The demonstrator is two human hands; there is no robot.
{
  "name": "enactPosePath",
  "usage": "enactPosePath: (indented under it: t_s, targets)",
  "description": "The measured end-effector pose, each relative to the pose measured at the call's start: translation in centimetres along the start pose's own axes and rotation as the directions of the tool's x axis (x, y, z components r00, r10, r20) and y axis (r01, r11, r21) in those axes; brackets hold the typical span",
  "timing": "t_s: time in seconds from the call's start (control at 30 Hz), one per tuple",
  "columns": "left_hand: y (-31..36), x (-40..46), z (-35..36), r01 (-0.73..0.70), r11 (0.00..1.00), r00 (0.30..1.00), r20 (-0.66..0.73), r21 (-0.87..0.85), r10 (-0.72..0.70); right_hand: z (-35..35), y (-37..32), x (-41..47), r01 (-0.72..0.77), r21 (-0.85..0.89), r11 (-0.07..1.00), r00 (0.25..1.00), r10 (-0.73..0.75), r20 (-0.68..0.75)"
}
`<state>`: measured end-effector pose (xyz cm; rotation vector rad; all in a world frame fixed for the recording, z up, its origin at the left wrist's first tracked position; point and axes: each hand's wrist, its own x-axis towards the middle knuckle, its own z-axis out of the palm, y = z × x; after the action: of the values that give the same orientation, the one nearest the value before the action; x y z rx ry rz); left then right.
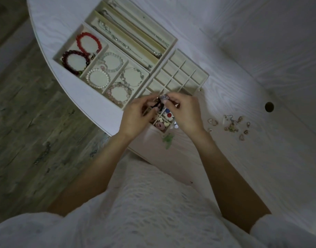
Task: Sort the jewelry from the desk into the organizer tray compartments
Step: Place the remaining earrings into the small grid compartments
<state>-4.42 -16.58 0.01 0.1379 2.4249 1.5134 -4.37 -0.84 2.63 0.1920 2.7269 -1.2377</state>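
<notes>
Both your hands meet over the small-grid tray, near its front rows. Your left hand has fingers curled in, pinching a dark, thin piece, prob. an earring or charm; too blurred to tell which. Your right hand pinches a small pale, shiny bit at the fingertips. The two pieces sit just beside each other, maybe joined, so you're likely separating or pairing them before dropping into a cell; working right above the grid means anything that slips lands in the tray, not on the counter.

Cells under your hands already hold sm. items: red/blue/white studs in one, heart-shaped pale ones in the next toward you. Far-side cells look unfilled. Bracelet tray to the left: red bead bracelet & dark one share a section, pearl-type ones in the middle, chain/pink ones in the nearest; grouped by colour, looks like. Long-slot tray behind holds chains laid straight, so no tangles.

Still unsorted: loose cluster of sm. earrings/charms on the counter right of your right hand, plus a green piece near the tray's front edge.

No brands, labels or writing readable anywhere.
</notes>
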Motion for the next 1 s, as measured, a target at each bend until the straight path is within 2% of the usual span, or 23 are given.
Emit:
enactPosePath:
  t_s: [0.1,0.27,0.37,0.47,0.57,0.63,0.73,0.87,1.0]
  targets:
    - [-0.3,0.1,0.0,-0.036,0.994,0.999,-0.017,0.106,0.038,0.9,0.7,0.2,-0.015,-0.061,0.998,0.999,0.013,-0.035]
    - [-1.1,-0.1,-0.4,-0.142,0.949,0.990,0.037,0.283,0.137,1.4,1.1,-0.5,-0.025,-0.169,0.985,0.999,0.030,0.027]
    - [-1.4,-0.5,-0.8,-0.166,0.918,0.985,0.023,0.360,0.169,0.5,1.7,-1.1,-0.022,-0.259,0.966,0.999,0.012,-0.040]
    - [-1.6,-0.7,-1.3,-0.183,0.854,0.975,-0.019,0.488,0.220,0.0,2.0,-1.2,0.023,-0.362,0.932,0.999,-0.039,-0.038]
    - [-2.1,-0.7,-1.4,-0.220,0.765,0.964,0.017,0.605,0.265,0.8,1.5,-0.8,0.120,-0.413,0.903,0.991,-0.136,-0.011]
    - [-2.3,-0.7,-1.2,-0.236,0.729,0.962,0.050,0.643,0.267,1.6,1.4,-0.6,0.181,-0.468,0.865,0.981,-0.194,0.022]
    - [-2.3,-0.8,-0.6,-0.250,0.688,0.959,0.075,0.682,0.274,2.3,1.7,-0.7,0.186,-0.530,0.827,0.981,-0.189,0.050]
    - [-1.7,-0.6,-0.6,-0.273,0.645,0.953,0.112,0.714,0.281,1.8,2.2,-0.8,0.227,-0.555,0.800,0.972,-0.224,0.075]
    - [-2.0,-0.3,-0.6,-0.289,0.618,0.954,0.164,0.731,0.252,1.1,2.5,-1.0,0.264,-0.513,0.817,0.961,-0.271,0.063]
